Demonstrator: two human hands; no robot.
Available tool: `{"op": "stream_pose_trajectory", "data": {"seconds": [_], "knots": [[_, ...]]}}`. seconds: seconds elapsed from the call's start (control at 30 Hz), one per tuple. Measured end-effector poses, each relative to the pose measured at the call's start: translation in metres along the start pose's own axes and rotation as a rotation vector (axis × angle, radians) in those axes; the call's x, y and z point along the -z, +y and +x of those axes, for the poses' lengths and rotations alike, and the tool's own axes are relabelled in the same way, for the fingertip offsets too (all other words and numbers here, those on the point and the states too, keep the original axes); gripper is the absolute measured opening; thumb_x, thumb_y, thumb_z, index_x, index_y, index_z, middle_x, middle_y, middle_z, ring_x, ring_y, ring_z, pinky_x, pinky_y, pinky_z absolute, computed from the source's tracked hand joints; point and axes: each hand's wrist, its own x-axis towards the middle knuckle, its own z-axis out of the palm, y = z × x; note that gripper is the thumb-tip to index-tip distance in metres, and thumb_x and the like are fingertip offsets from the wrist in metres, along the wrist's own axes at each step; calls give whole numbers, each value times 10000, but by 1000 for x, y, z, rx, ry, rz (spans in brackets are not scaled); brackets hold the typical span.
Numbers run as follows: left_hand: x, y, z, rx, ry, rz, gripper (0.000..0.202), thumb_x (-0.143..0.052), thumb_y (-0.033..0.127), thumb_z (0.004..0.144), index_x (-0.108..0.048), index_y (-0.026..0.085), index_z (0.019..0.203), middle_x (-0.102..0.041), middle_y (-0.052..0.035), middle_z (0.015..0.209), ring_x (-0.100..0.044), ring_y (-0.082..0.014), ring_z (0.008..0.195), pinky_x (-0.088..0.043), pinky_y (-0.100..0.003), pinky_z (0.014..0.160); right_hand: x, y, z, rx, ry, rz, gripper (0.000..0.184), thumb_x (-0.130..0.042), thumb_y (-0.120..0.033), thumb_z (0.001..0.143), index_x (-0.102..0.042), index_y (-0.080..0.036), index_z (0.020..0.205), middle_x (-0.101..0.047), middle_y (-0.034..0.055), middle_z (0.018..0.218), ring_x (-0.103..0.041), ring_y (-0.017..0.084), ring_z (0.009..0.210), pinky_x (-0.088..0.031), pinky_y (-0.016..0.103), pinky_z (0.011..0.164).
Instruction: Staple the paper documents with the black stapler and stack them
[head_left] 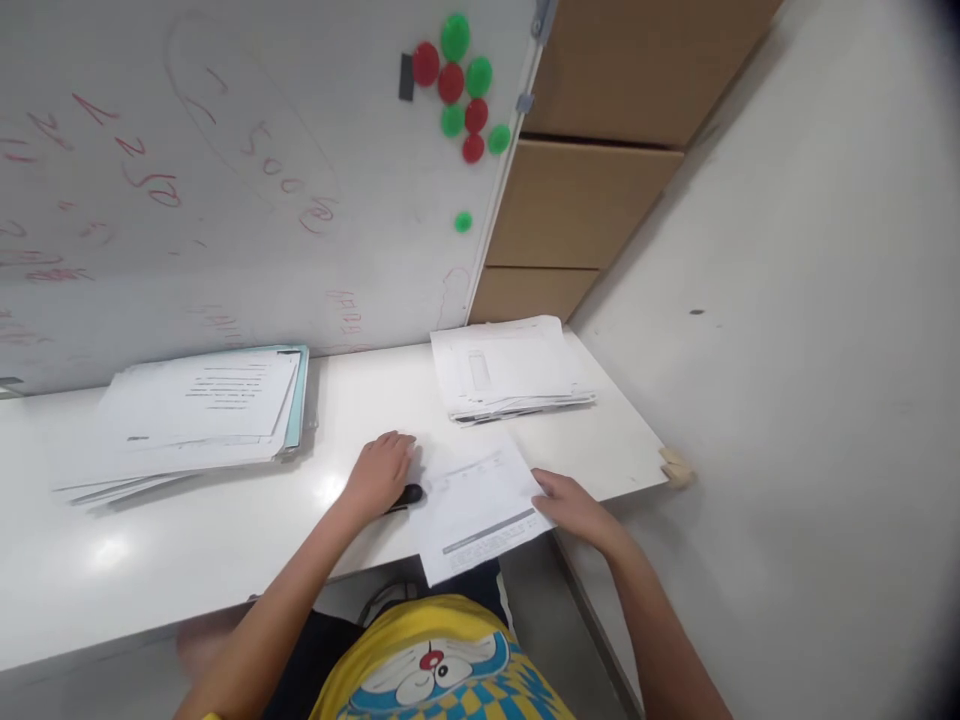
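Note:
A printed sheet of paper (480, 510) with a dark band across its lower part lies at the desk's front edge, partly overhanging it. My right hand (566, 505) pinches its right edge between thumb and fingers. To the left of the sheet, my left hand (382, 472) rests on the desk with its fingers stretched forward, not touching the paper. Beside and partly under that hand and wrist is a black object with a rounded end (409, 495); most of it is hidden, so its kind does not show.
On the white desk (360, 395) stand a left stack of papers (202, 400) with a light blue folder and a right stack of papers (510, 370). Behind is a whiteboard (360, 120) with red and green magnets (451, 82). Cardboard boxes (577, 200) and a white wall (787, 330) border the right.

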Motion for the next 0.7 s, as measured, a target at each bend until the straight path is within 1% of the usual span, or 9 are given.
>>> {"op": "stream_pose_trajectory", "data": {"seconds": [0.1, 0.17, 0.23, 0.27, 0.37, 0.43, 0.57, 0.63, 0.7], "knots": [[34, -64, -24, 84, 99, 161, 392, -288, 322, 945, -580, 178, 1163, -629, -113, 1201, -449, -313, 1265, -394, -493, 991, 35, -14, 7, 53, 24, 3, 204, -564, -244, 668, -681, -198, 828, -698, 29, 798, -619, 242, 768, -467, 327, 687], [57, -111, -45, 189, 176, 312, 455, -358, 397, 907, -526, 157, 1254, -526, -148, 1342, -314, -369, 1355, -302, -555, 1050, 61, -24, 21, 42, 26, 34, 219, -604, -275, 654, -688, -198, 842, -704, 40, 821, -625, 249, 776, -469, 338, 699], [73, -145, -65, 305, 181, 389, 636, -427, 523, 850, -427, 134, 1353, -403, -175, 1445, -245, -420, 1374, -254, -606, 1056, 82, -32, 42, -6, 110, 58, 241, -638, -266, 608, -694, -200, 832, -707, 51, 830, -627, 252, 784, -471, 342, 707], [77, -155, -73, 328, 164, 401, 684, -436, 555, 836, -398, 137, 1377, -369, -174, 1468, -236, -426, 1376, -251, -611, 1054, 90, -35, 53, -36, 180, 59, 245, -647, -249, 579, -696, -201, 814, -707, 57, 825, -625, 251, 779, -472, 342, 703], [73, -161, -92, 341, 157, 393, 611, -401, 535, 869, -425, 182, 1367, -387, -146, 1464, -267, -407, 1369, -276, -609, 1042, 104, -36, 81, -96, 305, 46, 266, -660, -202, 512, -692, -200, 776, -699, 66, 794, -618, 235, 734, -480, 330, 659], [65, -153, -98, 347, 207, 375, 506, -361, 456, 908, -475, 200, 1329, -435, -131, 1435, -308, -381, 1360, -283, -608, 1042, 108, -30, 93, -91, 331, 64, 302, -662, -225, 512, -684, -199, 813, -692, 63, 786, -617, 224, 705, -485, 321, 619], [53, -139, -104, 322, 312, 334, 384, -303, 281, 939, -574, 204, 1200, -561, -105, 1324, -445, -305, 1293, -333, -543, 1044, 114, -17, 113, -56, 574, 50, 369, -590, -332, 588, -644, -184, 922, -674, 75, 795, -634, 242, 722, -507, 330, 591], [52, -136, -105, 295, 373, 333, 345, -319, 235, 932, -611, 198, 1110, -617, -115, 1246, -516, -287, 1230, -390, -503, 1005, 114, -15, 124, -49, 646, -17, 406, -545, -324, 612, -635, -145, 965, -675, 128, 873, -637, 303, 838, -520, 396, 686], [54, -132, -106, 263, 427, 344, 314, -331, 194, 921, -629, 193, 1021, -669, -126, 1141, -584, -270, 1146, -436, -464, 954, 109, -17, 133, -34, 697, -88, 512, -532, -281, 616, -603, -95, 1087, -630, 204, 1095, -558, 380, 1070, -452, 490, 879]]}}
